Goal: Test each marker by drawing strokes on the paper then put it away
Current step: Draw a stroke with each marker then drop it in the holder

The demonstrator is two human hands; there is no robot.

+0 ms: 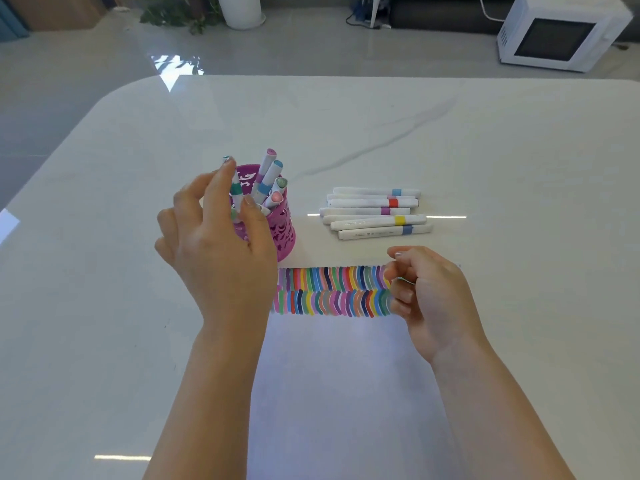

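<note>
A purple cut-out pen cup [282,226] stands on the table and holds several white markers [268,174] upright. My left hand [214,237] is at the cup's left rim, its fingers closed around a white marker with a green band [236,188] that stands in the cup. A white sheet of paper [346,375] lies in front of me with two rows of coloured strokes [332,291] along its top. My right hand [429,292] rests curled at the strokes' right end, with nothing visible in it. Several white markers [374,213] lie in a pile behind the paper.
The white marble table [485,150] ends in a rounded far-left corner. Beyond it on the floor are a white microwave [557,32] at the right and a white pot with a plant [242,10] at the back.
</note>
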